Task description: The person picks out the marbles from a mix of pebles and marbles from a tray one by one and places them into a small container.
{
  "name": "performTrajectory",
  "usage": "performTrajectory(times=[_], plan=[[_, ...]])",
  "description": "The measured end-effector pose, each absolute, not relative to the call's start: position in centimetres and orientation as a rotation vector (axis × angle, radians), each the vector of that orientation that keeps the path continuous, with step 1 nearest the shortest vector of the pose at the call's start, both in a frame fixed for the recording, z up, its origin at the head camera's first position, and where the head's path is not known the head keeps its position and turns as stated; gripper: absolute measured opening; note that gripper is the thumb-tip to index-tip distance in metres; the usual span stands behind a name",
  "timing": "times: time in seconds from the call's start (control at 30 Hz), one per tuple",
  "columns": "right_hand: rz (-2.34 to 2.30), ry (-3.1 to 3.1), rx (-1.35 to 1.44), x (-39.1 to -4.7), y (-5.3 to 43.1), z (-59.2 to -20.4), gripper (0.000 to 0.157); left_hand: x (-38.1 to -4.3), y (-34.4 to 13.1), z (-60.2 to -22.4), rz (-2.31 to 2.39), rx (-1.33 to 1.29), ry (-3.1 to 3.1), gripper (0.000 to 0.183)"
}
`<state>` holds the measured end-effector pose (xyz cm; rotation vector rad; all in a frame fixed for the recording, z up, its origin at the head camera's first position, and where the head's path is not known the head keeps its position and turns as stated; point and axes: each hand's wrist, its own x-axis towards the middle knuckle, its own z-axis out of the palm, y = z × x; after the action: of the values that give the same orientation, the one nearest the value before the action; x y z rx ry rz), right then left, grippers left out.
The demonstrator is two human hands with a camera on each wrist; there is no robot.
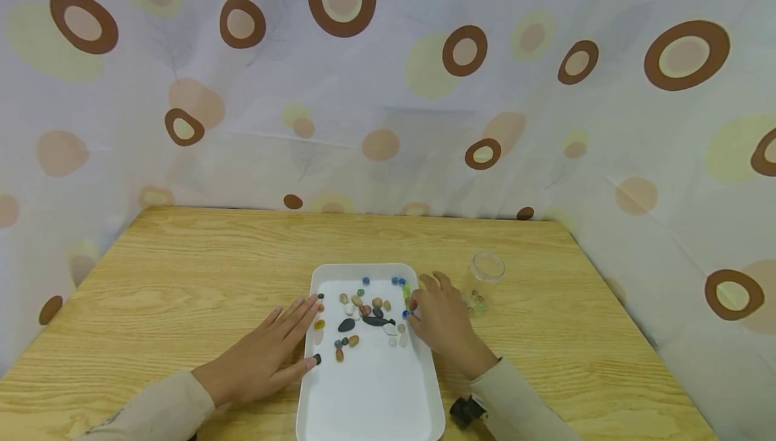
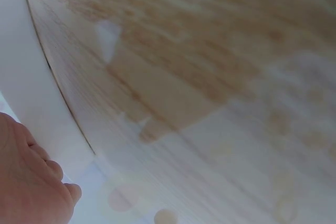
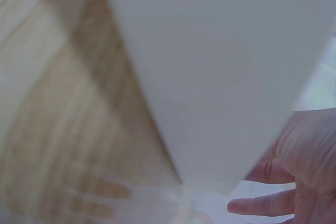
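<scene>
A white tray (image 1: 376, 400) holds pebbles and glass marbles, most of them in its far half. My left hand (image 1: 267, 350) rests at the tray's left rim with its fingers straight. A small dark stone (image 1: 317, 359) lies right at its thumb tip. At the right rim my right hand (image 1: 447, 323) pinches a blue marble (image 1: 406, 314) between thumb and bent index finger, its other fingers spread. Yellow-green marbles (image 1: 407, 291) sit just beyond. A long black pebble (image 1: 376, 321) lies mid-tray. Both wrist views show the tray's side wall (image 3: 210, 77), its contents hidden.
A clear jar (image 1: 487, 269) with a few marbles at its bottom stands on the wooden table (image 1: 212, 273), right of the tray. A dark object (image 1: 465, 412) is by the right sleeve. Patterned cloth (image 1: 388, 91) hangs behind the table and along its sides.
</scene>
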<state>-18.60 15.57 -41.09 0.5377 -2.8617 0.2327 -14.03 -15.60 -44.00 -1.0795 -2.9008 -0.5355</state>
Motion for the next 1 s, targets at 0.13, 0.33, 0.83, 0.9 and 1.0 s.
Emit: performTrajectory(times=[0.13, 0.33, 0.83, 0.9, 1.0], plan=[[0.237, -2.830, 0.551, -18.2, 15.8, -39.7, 0.012, -14.0, -15.5, -43.9, -0.541, -1.086, -2.901, 0.076], [0.342, -2.723, 0.534, -17.5, 16.4, -37.1, 0.011, -14.0, -15.5, -43.8, -0.546, -1.078, -2.915, 0.076], [0.575, -2.436, 0.340, -18.2, 22.7, -34.9, 0.010, -13.9, -15.5, -43.9, -0.555, -1.062, -2.920, 0.076], [0.576, -2.424, 0.312, -18.4, 23.6, -35.1, 0.010, -13.9, -15.5, -43.9, -0.561, -1.063, -2.919, 0.076], [0.577, -2.416, 0.276, -18.5, 24.6, -35.6, 0.011, -13.9, -15.5, -43.8, -0.569, -1.061, -2.923, 0.076]])
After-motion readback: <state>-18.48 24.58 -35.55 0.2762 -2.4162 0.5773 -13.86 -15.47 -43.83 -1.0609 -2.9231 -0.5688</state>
